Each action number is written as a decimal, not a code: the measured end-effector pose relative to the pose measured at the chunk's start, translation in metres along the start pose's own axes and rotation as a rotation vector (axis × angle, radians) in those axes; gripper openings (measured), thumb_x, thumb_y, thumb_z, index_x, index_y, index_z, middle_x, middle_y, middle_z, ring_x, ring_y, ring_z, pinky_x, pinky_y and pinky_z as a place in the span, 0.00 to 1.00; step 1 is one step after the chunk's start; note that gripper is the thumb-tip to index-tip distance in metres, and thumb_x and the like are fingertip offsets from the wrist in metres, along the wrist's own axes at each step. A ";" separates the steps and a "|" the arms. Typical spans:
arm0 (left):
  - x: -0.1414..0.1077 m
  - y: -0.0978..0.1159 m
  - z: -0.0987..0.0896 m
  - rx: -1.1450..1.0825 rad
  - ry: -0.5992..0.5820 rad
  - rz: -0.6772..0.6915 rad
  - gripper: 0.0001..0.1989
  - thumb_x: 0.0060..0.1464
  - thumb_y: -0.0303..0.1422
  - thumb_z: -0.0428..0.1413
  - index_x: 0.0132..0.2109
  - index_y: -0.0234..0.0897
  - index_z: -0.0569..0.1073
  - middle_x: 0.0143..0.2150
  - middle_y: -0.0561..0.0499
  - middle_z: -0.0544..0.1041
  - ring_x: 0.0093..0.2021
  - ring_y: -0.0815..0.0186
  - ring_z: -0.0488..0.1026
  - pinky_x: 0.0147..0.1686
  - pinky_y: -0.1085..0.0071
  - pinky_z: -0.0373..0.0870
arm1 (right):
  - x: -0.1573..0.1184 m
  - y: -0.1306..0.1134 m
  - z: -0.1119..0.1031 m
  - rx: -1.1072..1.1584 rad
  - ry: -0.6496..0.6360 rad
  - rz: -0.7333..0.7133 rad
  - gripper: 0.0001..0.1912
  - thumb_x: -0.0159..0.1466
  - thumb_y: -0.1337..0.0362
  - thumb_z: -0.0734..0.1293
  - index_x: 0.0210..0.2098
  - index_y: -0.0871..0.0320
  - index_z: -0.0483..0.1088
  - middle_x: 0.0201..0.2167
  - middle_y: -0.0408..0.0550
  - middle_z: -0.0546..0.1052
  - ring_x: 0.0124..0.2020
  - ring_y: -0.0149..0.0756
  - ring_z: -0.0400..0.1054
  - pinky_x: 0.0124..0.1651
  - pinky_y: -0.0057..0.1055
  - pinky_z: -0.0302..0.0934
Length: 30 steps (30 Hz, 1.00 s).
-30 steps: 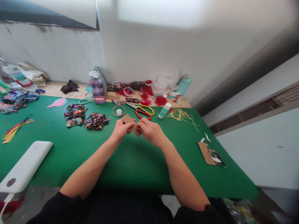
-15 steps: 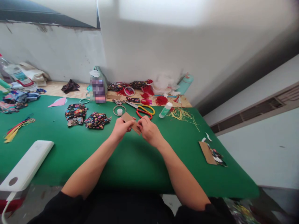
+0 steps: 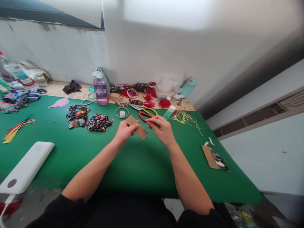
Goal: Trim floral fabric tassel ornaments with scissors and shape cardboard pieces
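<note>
The left hand [image 3: 124, 131] pinches a brown cardboard strip [image 3: 136, 126] between thumb and fingers [image 3: 133, 127], just above the green worktop [image 3: 133, 164]; most of the strip juts rightward, free. The right hand [image 3: 162, 129] hovers just beside the strip's far end, fingers loosely curled and seemingly empty, near the red-and-yellow scissors [image 3: 147, 113] and a glue stick [image 3: 169, 112].
</note>
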<state>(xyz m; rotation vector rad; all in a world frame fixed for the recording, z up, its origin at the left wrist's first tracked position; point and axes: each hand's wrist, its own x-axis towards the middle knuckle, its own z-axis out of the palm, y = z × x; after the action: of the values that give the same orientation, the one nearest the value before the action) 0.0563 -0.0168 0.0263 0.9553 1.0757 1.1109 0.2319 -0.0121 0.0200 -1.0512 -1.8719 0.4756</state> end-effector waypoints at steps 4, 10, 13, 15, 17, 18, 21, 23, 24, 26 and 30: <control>0.001 -0.001 -0.001 -0.017 -0.004 0.027 0.12 0.38 0.29 0.59 0.33 0.27 0.74 0.18 0.56 0.67 0.15 0.77 0.57 0.16 0.78 0.51 | -0.002 -0.003 0.005 0.019 -0.018 -0.040 0.07 0.62 0.68 0.64 0.37 0.55 0.74 0.32 0.46 0.73 0.32 0.34 0.69 0.37 0.32 0.65; 0.001 0.000 0.000 -0.020 0.016 0.030 0.11 0.37 0.28 0.59 0.33 0.27 0.73 0.17 0.56 0.68 0.15 0.77 0.58 0.16 0.78 0.51 | -0.003 -0.005 0.005 -0.055 -0.129 -0.152 0.04 0.62 0.68 0.65 0.34 0.56 0.72 0.32 0.46 0.71 0.32 0.33 0.67 0.35 0.31 0.64; 0.000 0.001 0.000 -0.021 0.018 0.026 0.10 0.38 0.28 0.59 0.32 0.28 0.74 0.17 0.56 0.68 0.14 0.77 0.58 0.16 0.78 0.51 | -0.004 -0.004 0.006 -0.116 -0.183 -0.186 0.03 0.63 0.69 0.63 0.34 0.57 0.70 0.31 0.46 0.69 0.33 0.33 0.66 0.36 0.31 0.64; 0.000 0.001 0.001 -0.023 0.018 0.019 0.10 0.38 0.28 0.59 0.32 0.28 0.74 0.17 0.56 0.68 0.14 0.77 0.58 0.16 0.78 0.51 | -0.004 -0.003 0.008 -0.150 -0.213 -0.202 0.04 0.64 0.69 0.62 0.34 0.57 0.68 0.32 0.47 0.68 0.34 0.33 0.65 0.37 0.31 0.64; 0.000 0.000 0.001 -0.025 0.020 0.011 0.10 0.38 0.27 0.59 0.32 0.27 0.74 0.17 0.56 0.67 0.14 0.77 0.58 0.16 0.78 0.51 | -0.004 -0.002 0.008 -0.188 -0.249 -0.223 0.05 0.65 0.69 0.59 0.36 0.57 0.66 0.33 0.48 0.67 0.34 0.33 0.65 0.38 0.31 0.64; 0.000 0.000 0.001 -0.026 0.022 0.006 0.10 0.38 0.27 0.59 0.32 0.27 0.74 0.17 0.56 0.67 0.14 0.77 0.58 0.15 0.78 0.51 | -0.005 -0.002 0.008 -0.208 -0.268 -0.234 0.05 0.66 0.69 0.59 0.36 0.57 0.66 0.34 0.48 0.67 0.34 0.34 0.65 0.38 0.31 0.64; 0.000 -0.001 0.002 -0.034 0.022 -0.005 0.09 0.39 0.26 0.58 0.32 0.28 0.74 0.17 0.56 0.67 0.14 0.77 0.58 0.15 0.78 0.51 | -0.006 -0.002 0.008 -0.249 -0.312 -0.259 0.07 0.67 0.68 0.56 0.38 0.57 0.65 0.35 0.49 0.66 0.35 0.34 0.64 0.39 0.31 0.64; 0.001 -0.003 0.002 -0.030 0.024 -0.005 0.08 0.39 0.26 0.58 0.32 0.27 0.73 0.17 0.56 0.67 0.14 0.77 0.58 0.15 0.78 0.50 | -0.006 -0.002 0.010 -0.276 -0.333 -0.272 0.07 0.68 0.68 0.55 0.38 0.58 0.64 0.35 0.49 0.66 0.35 0.34 0.64 0.39 0.32 0.64; 0.002 -0.004 0.002 -0.022 0.027 0.000 0.08 0.39 0.25 0.58 0.31 0.27 0.73 0.16 0.56 0.67 0.13 0.77 0.58 0.15 0.78 0.50 | -0.007 -0.002 0.011 -0.297 -0.340 -0.280 0.08 0.68 0.69 0.55 0.38 0.59 0.64 0.34 0.49 0.65 0.34 0.35 0.63 0.39 0.32 0.64; 0.004 -0.006 0.002 -0.001 0.035 0.016 0.07 0.39 0.24 0.57 0.31 0.28 0.72 0.15 0.56 0.66 0.13 0.77 0.57 0.15 0.78 0.50 | -0.007 0.001 0.017 -0.355 -0.337 -0.302 0.09 0.68 0.70 0.54 0.36 0.60 0.64 0.33 0.50 0.65 0.33 0.36 0.62 0.38 0.33 0.64; 0.007 -0.008 0.001 0.002 0.052 0.017 0.05 0.40 0.23 0.55 0.30 0.28 0.72 0.15 0.57 0.65 0.13 0.77 0.57 0.15 0.78 0.50 | -0.008 0.008 0.031 -0.423 -0.232 -0.355 0.11 0.67 0.71 0.52 0.33 0.59 0.63 0.30 0.51 0.65 0.33 0.38 0.60 0.37 0.36 0.63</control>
<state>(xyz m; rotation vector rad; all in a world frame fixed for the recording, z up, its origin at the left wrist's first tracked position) 0.0592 -0.0110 0.0178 0.9426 1.1132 1.1541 0.2116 -0.0111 -0.0057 -0.9251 -2.3745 -0.0125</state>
